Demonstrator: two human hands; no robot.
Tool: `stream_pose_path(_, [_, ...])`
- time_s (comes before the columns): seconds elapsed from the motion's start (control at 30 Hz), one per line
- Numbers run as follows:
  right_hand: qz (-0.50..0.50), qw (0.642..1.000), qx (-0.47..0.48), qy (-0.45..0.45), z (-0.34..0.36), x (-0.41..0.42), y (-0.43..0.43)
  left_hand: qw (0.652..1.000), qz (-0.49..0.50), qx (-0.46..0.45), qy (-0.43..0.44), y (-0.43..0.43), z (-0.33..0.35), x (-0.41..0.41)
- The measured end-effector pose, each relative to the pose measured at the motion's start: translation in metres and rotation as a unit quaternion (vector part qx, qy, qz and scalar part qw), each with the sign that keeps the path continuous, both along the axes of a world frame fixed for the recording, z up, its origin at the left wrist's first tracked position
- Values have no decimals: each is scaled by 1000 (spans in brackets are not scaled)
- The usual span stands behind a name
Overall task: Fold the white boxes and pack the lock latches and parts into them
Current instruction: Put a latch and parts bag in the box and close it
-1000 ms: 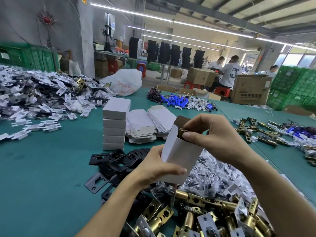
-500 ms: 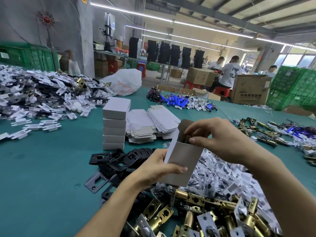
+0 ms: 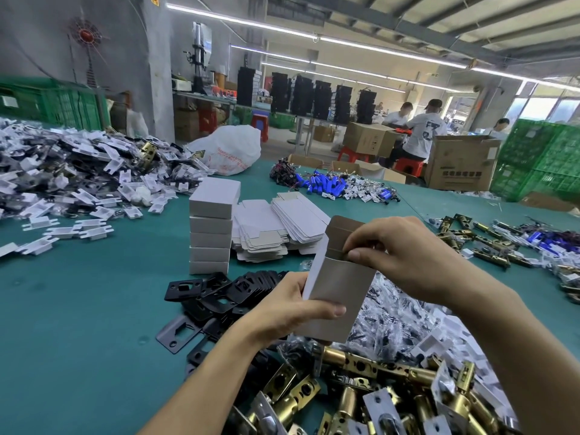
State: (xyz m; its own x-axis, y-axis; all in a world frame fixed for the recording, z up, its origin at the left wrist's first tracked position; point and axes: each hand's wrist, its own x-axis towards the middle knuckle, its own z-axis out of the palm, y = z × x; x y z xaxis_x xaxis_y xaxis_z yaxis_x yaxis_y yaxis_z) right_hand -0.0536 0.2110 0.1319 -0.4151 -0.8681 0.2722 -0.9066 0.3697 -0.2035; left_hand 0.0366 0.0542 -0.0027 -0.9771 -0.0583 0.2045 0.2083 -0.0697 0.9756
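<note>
White cardboard box [image 3: 337, 296]: folded into an upright sleeve and held in the air above the heap of brass lock latches [image 3: 361, 387] at the near edge of the green table [image 3: 78, 309]. Its mouth faces up so a part can slide in under its own weight. The brown-lined top flap [image 3: 340, 226] stands open behind the mouth, out of the way.
Left hand [image 3: 282, 312]: wrapped round the lower half of the box, thumb across the front wall. I grip low to leave the mouth free and keep the walls square.
Right hand [image 3: 398, 249]: curled over the mouth, thumb at the front rim, fingertips dipped inside and hidden. I cannot tell whether they pinch a part or only press it down.
Stack of closed white boxes [image 3: 213, 227]: stands farther back on the table, just beside fanned flat white box blanks [image 3: 276, 227], so finished work and fresh stock are both within reach.
Black metal strike plates [image 3: 226, 293]: spilled just left of my left hand, handy, I judge, for the next part.
Change: a second ago a brass latch end showed at the mouth, pinched in my right fingers. Now no brass shows there and those fingers sit lower, at the rim. The box hangs in much the same place.
Stage: the latch seems to be in; the remaining parts and the flap are not yet done, I judge.
</note>
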Motion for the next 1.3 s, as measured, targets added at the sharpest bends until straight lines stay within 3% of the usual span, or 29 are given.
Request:
stream_pose_path(0.17, [-32,997,60,26,2,-1,0,1000,17,-1,-1,3,0,0])
stream_pose_path(0.43, [-2,995,-98,1,-25,2,3,993,84,82,7,-5,-1,-1])
stream_pose_path(0.57, [-47,971,-204,-116,-51,-4,11,980,140,141,9,-8,-2,-3])
stream_pose_path(0.63, [-106,966,-137,-190,-62,-15,18,974,163,157,-4,-8,-3,-3])
stream_pose_path(0.73, [-158,970,22,-182,-81,-31,28,973,167,157,-6,-8,-4,-3])
stream_pose_path(0.83, [-253,957,-54,-130,-88,-52,35,976,172,130,-1,-6,-2,-2])
stream_pose_path(0.9, [-335,938,-50,-79,-90,-68,46,979,177,100,-3,-4,-2,-3])
stream_pose_path(0.97, [-401,913,69,-35,-95,-83,60,982,180,63,-13,0,-2,-4])
stream_pose_path(1.07, [-419,886,190,-48,-103,-94,76,982,181,26,-36,3,-5,-5])
stream_pose_path(1.17, [-422,880,208,-64,-110,-97,85,983,175,39,-35,2,-6,-5])
stream_pose_path(1.3, [-414,894,146,-90,-122,-99,94,983,165,75,-11,1,-4,-3])
